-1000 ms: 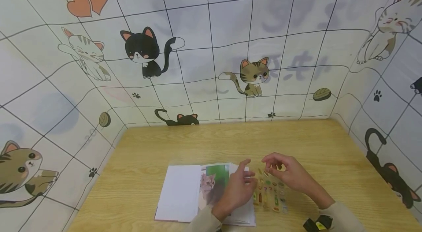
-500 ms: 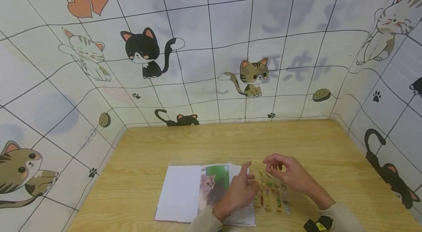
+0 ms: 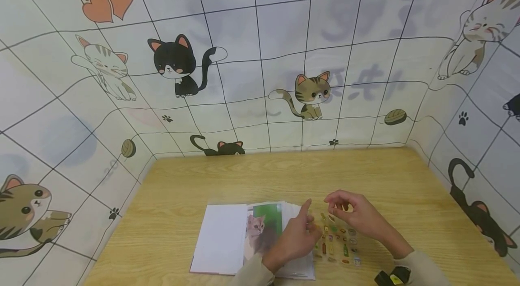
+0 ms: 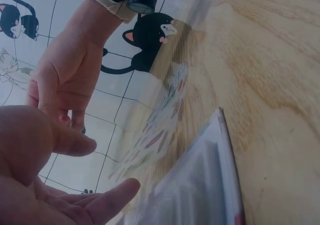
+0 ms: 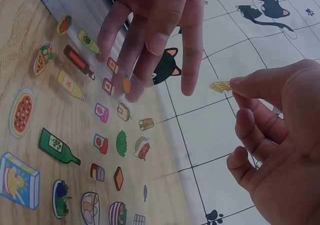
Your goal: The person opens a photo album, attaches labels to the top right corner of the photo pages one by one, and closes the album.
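Observation:
My right hand (image 3: 359, 214) is raised over the far end of a clear sticker sheet (image 3: 336, 246). In the right wrist view its thumb and index finger pinch a small yellow sticker (image 5: 220, 86). My left hand (image 3: 296, 236) lies above the right page of an open album (image 3: 222, 238), its thumb and index finger apart and holding nothing between them. Its other fingertips overlap the sheet's near-left edge in the right wrist view. Food stickers cover the sheet, among them a green bottle (image 5: 59, 146) and a pizza (image 5: 22, 114). A cat photo (image 3: 257, 227) shows inside the album.
The wooden table (image 3: 284, 173) carries the album on the left and the sheet close to its right edge. Walls covered in a cat-print cloth (image 3: 243, 74) enclose the table at the back and both sides. A dark wrist device (image 3: 393, 277) sits at my right cuff.
The sticker sheet has slid slightly to the right, and my left hand has shifted right along with it. My right hand stays almost in place.

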Demonstrator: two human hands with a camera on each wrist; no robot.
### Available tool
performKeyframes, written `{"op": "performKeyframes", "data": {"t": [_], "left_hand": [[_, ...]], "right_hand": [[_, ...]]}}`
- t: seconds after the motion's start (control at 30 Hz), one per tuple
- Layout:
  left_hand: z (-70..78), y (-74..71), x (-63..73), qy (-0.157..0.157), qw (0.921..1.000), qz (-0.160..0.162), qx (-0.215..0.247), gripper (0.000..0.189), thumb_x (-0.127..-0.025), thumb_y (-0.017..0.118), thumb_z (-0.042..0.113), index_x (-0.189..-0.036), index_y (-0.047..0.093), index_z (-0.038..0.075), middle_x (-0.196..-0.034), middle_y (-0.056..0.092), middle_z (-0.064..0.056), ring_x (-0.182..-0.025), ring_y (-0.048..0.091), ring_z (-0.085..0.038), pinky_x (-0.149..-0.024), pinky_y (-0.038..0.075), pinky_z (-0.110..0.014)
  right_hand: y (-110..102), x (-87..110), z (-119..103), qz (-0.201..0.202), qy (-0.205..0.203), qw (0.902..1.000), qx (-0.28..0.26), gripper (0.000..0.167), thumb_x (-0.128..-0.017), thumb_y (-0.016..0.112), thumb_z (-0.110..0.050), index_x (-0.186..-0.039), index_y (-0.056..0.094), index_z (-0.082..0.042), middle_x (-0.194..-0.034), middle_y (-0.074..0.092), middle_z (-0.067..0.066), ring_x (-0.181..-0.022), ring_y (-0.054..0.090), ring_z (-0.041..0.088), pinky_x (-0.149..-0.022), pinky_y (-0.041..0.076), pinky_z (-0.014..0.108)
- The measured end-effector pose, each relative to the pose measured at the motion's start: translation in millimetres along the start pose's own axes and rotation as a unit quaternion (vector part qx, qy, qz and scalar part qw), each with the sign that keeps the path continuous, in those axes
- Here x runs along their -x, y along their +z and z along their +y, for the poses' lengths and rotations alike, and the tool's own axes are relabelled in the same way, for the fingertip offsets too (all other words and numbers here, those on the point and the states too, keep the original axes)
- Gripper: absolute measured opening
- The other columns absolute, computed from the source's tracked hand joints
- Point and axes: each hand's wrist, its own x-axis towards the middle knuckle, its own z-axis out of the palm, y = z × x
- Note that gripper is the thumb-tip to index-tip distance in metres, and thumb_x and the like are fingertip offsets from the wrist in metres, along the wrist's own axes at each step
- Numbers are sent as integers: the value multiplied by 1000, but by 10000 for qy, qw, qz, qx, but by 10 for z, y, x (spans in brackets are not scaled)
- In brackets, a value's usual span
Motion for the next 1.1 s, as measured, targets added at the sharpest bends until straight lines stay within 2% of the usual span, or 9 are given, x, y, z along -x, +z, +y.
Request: {"op": "performKeyframes", "data": {"t": [0.13,0.27,0.37,0.63,0.77,0.83,1.0,1.1], "left_hand": [[0,-1,3,32,9999,-5,-162,80,-89,64,18,-157,21,8,-121,67,-16,-77,61,-3,-67,51,-22],[3,0,0,-47,9994,32,-341,79,-90,65,20,-156,24,10,-127,65,-17,-96,67,-10,-79,53,-26],[3,3,-3,-80,9992,39,-398,77,-90,66,21,-155,26,11,-128,65,-17,-105,66,-14,-84,54,-29],[11,7,-4,-112,9989,-2,-458,75,-90,66,25,-154,29,12,-130,64,-18,-114,65,-20,-94,53,-36],[29,-5,6,-63,9990,-21,-445,74,-90,66,24,-154,30,11,-115,68,-9,-97,65,-10,-91,52,-33],[36,-13,15,5,9989,-11,-470,73,-90,66,24,-153,32,11,-114,68,-9,-96,64,-9,-89,52,-31],[53,-22,29,111,9984,-79,-557,69,-92,63,26,-152,34,11,-132,62,-19,-117,63,-24,-93,53,-33],[55,-30,38,162,9981,-130,-586,68,-92,63,26,-152,34,11,-133,61,-20,-118,63,-26,-93,53,-34]], "right_hand": [[-1,2,2,-7,68,10000,20,15,-92,70,-12,-105,69,-19,-87,65,-9,-74,52,8,-64,44,25],[-2,4,-1,8,94,10000,25,15,-91,70,-12,-105,69,-19,-87,65,-9,-75,53,8,-64,44,25],[-2,3,0,12,87,10000,30,15,-91,71,-11,-105,69,-18,-87,65,-9,-75,53,8,-64,44,25],[2,-1,5,-35,62,10000,-32,14,-92,70,-12,-106,69,-13,-86,65,-8,-74,54,8,-64,44,25],[3,-1,7,-30,40,10000,-73,14,-92,70,-11,-105,69,-15,-86,65,-7,-73,54,9,-63,45,25],[3,-2,3,-29,56,9999,-92,14,-92,69,-10,-105,69,-14,-85,65,-7,-73,54,9,-63,45,25],[5,-3,-6,-30,120,9999,-101,14,-91,70,-10,-105,69,-10,-84,65,-7,-73,53,9,-63,45,25],[10,-2,-9,-39,164,9998,-131,15,-91,70,-10,-106,69,-8,-85,65,-6,-73,53,9,-63,45,25]]}}
